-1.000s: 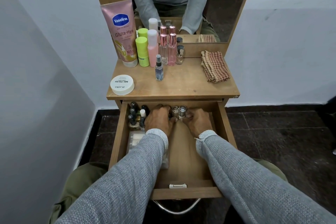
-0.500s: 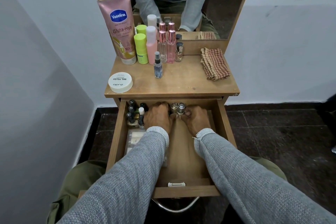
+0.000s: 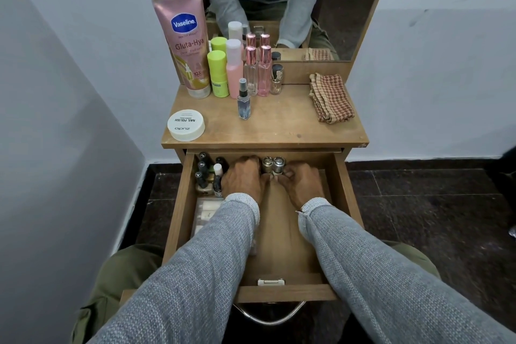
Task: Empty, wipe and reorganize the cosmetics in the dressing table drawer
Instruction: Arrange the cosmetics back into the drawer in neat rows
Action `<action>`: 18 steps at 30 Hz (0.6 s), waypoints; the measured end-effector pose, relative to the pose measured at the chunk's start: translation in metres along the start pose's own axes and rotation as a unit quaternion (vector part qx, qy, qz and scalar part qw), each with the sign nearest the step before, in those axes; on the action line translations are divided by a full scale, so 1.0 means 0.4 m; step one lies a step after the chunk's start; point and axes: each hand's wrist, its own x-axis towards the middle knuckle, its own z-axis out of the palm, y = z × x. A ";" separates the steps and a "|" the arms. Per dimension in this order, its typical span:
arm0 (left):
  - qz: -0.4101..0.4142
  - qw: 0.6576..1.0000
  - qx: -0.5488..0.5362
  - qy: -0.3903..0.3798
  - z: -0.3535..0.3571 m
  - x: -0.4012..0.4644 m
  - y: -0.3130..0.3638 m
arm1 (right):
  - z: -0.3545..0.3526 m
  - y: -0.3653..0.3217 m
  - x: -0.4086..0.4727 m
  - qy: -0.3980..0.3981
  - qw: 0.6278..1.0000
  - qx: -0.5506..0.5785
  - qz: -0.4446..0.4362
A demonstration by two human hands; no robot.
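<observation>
At the drawer (image 3: 178,218) back, our left hand (image 3: 245,177) and right hand (image 3: 303,184), fingers curled, pinch two upright silver-capped bottles (image 3: 273,166).

Pink lotion tube (image 3: 186,47) with blue logo; lime-green bottles (image 3: 217,73); pink bottle (image 3: 234,68); rose-capped clear bottles (image 3: 257,70); white jar (image 3: 186,125); red-and-tan checked cloth (image 3: 331,98); brown wooden surface (image 3: 282,123); silver caps (image 3: 273,164); grey knit sleeves (image 3: 212,254).

Matt wooden tabletop (image 3: 279,126) and drawer (image 3: 284,290). Glossy pink plastic tube (image 3: 185,45), clear glass bottles (image 3: 264,72), shiny metal caps (image 3: 275,165), checked woven cloth (image 3: 331,98), grey knitted sleeves (image 3: 363,260), and a smooth white plastic jar (image 3: 186,125).
</observation>
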 end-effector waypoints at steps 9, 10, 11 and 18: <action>-0.004 1.000 -0.004 0.001 0.000 -0.001 0.000 | 0.001 0.002 0.003 0.001 1.000 0.002 0.005; -0.005 1.000 -0.007 -0.001 0.001 0.000 -0.001 | 0.001 0.004 0.003 0.003 1.000 0.007 0.009; -0.008 1.000 -0.010 -0.005 0.002 0.001 -0.001 | 0.001 0.004 0.003 0.002 1.000 0.009 0.011; -0.015 0.999 -0.030 -0.011 0.008 0.003 -0.006 | -0.008 -0.005 -0.003 -0.004 1.000 0.007 0.009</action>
